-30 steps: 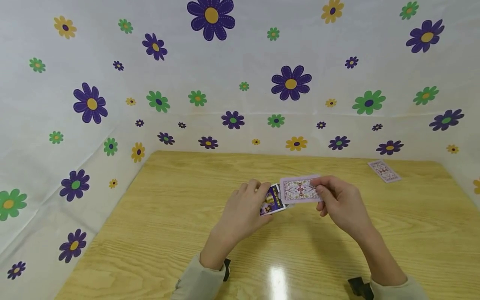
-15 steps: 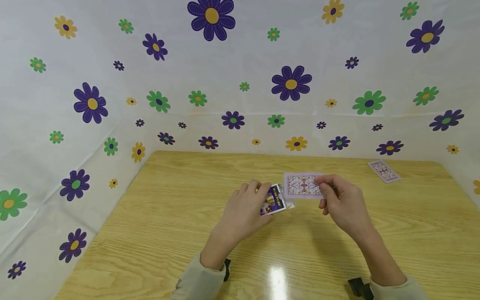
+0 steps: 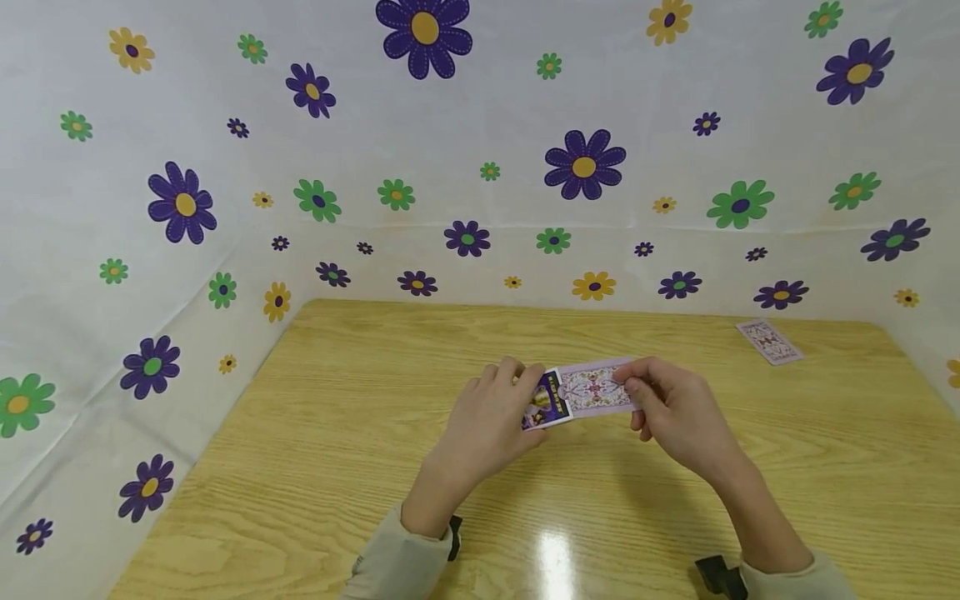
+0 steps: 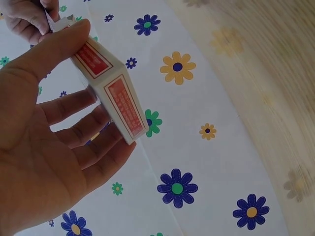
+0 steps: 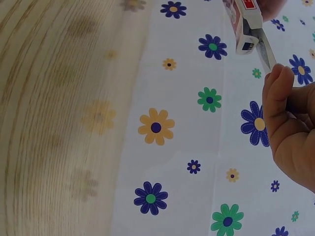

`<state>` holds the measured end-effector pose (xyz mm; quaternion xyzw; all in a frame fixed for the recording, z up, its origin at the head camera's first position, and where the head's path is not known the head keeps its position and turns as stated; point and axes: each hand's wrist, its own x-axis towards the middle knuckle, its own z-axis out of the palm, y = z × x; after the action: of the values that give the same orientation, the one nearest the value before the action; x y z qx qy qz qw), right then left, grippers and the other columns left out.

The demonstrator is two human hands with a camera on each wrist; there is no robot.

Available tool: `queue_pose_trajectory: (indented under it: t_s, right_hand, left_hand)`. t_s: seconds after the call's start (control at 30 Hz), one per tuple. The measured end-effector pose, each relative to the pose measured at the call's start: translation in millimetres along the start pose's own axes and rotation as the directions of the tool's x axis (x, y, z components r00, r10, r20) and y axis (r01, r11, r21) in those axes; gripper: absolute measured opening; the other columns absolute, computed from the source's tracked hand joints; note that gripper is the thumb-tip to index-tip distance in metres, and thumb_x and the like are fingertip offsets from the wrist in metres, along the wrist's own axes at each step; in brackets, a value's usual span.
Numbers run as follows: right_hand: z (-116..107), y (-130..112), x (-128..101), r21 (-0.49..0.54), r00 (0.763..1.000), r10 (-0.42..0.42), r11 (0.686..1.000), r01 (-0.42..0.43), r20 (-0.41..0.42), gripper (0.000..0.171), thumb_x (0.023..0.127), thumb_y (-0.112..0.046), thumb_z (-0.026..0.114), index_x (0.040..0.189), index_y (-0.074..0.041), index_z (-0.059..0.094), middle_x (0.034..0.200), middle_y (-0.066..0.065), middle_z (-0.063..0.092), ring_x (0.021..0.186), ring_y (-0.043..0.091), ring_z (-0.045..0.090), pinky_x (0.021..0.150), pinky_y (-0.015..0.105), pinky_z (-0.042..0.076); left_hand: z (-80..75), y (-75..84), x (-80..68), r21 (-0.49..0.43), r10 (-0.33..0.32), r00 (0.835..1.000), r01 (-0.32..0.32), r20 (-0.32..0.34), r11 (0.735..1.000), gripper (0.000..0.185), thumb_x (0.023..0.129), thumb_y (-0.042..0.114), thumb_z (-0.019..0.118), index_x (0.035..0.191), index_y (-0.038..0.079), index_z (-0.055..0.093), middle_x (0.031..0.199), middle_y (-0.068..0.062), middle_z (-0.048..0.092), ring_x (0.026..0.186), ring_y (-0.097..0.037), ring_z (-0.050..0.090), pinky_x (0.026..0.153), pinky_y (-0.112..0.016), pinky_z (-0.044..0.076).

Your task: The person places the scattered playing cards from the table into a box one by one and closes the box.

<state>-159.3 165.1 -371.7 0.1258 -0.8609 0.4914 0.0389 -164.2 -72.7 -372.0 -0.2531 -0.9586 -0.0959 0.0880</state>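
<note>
My left hand (image 3: 483,417) holds a card box (image 3: 546,402), dark purple with yellow print on the face that shows in the head view. In the left wrist view the box's narrow sides (image 4: 123,108) are white with red panels, gripped between thumb and fingers. My right hand (image 3: 678,408) pinches the right end of a playing card (image 3: 595,388) with a pink border and patterned back. The card's left end sits at the box's mouth, lined up with it. From the right wrist view, the card (image 5: 266,51) appears edge-on at the box's open end, beside a raised flap.
Another patterned playing card (image 3: 769,342) lies on the wooden table (image 3: 337,500) at the far right. A white cloth (image 3: 480,100) with printed flowers stands behind the table and along its left side.
My right hand has lowered the playing card and moved it left, so it is now tilted in line with the box's mouth. My left hand keeps the box in about the same place.
</note>
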Motion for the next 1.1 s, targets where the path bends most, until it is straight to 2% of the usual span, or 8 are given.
queue_pose_trajectory:
  t_s: [0.17,0.33,0.6,0.73,0.93,1.1]
  right_hand:
    - [0.2,-0.9,-0.1,0.019,1.0,-0.01,1.0,0.01,0.001,0.016,0.102,-0.003,0.052,0.116,0.001,0.059,0.081,0.011,0.063,0.058,0.016,0.057,0.049,0.027,0.052]
    - [3.0,-0.5,1.9,0.086,0.999,0.025,0.996,-0.02,-0.048,0.026,0.1,-0.005,0.057,0.125,0.003,0.052,0.088,0.016,0.068,0.057,0.017,0.06,0.051,0.03,0.055]
    - [11.5,-2.4,3.0,0.212,0.992,0.091,0.975,-0.07,-0.09,0.027,0.098,-0.006,0.061,0.12,0.008,0.057,0.089,0.02,0.068,0.058,0.018,0.063,0.052,0.029,0.056]
    - [15.5,-5.6,1.5,0.246,0.993,0.081,0.968,-0.057,-0.088,0.026,0.097,-0.005,0.062,0.12,0.008,0.06,0.089,0.021,0.066,0.06,0.02,0.064,0.054,0.029,0.057]
    - [20.1,-8.3,-1.0,0.236,0.997,0.032,0.972,-0.014,-0.074,0.027,0.096,-0.003,0.064,0.121,0.006,0.063,0.089,0.018,0.059,0.064,0.018,0.064,0.055,0.028,0.057]
    - [23.5,-8.3,-2.7,0.187,0.999,0.0,0.982,0.007,-0.039,0.029,0.094,-0.003,0.065,0.123,0.003,0.065,0.086,0.014,0.06,0.062,0.018,0.06,0.05,0.027,0.054]
  left_hand:
    - [0.1,0.4,0.0,0.014,0.014,1.0,-0.014,-0.004,1.0,0.075,0.079,0.037,0.084,0.14,0.01,0.049,0.124,-0.012,0.057,0.108,-0.029,0.059,0.085,-0.041,0.054]
    - [0.6,-0.1,0.4,0.019,0.012,1.0,-0.012,-0.012,1.0,0.075,0.079,0.037,0.084,0.139,0.009,0.049,0.124,-0.013,0.058,0.108,-0.029,0.06,0.085,-0.041,0.054]
    - [0.7,1.7,1.4,0.027,0.024,1.0,-0.024,0.003,0.999,0.075,0.079,0.038,0.083,0.139,0.011,0.049,0.125,-0.012,0.057,0.108,-0.029,0.06,0.086,-0.04,0.054]
    - [1.0,2.5,1.3,0.017,0.02,1.0,-0.02,0.011,1.0,0.075,0.08,0.038,0.083,0.14,0.011,0.048,0.125,-0.012,0.056,0.11,-0.029,0.059,0.088,-0.041,0.053]
    - [1.0,3.3,1.1,0.007,0.012,1.0,-0.012,0.024,1.0,0.074,0.081,0.038,0.083,0.14,0.012,0.048,0.126,-0.011,0.056,0.111,-0.028,0.058,0.089,-0.041,0.053]
    - [0.5,4.9,0.5,-0.001,0.012,0.999,-0.012,0.031,1.0,0.073,0.082,0.039,0.082,0.141,0.013,0.048,0.126,-0.011,0.056,0.11,-0.027,0.058,0.088,-0.04,0.053]
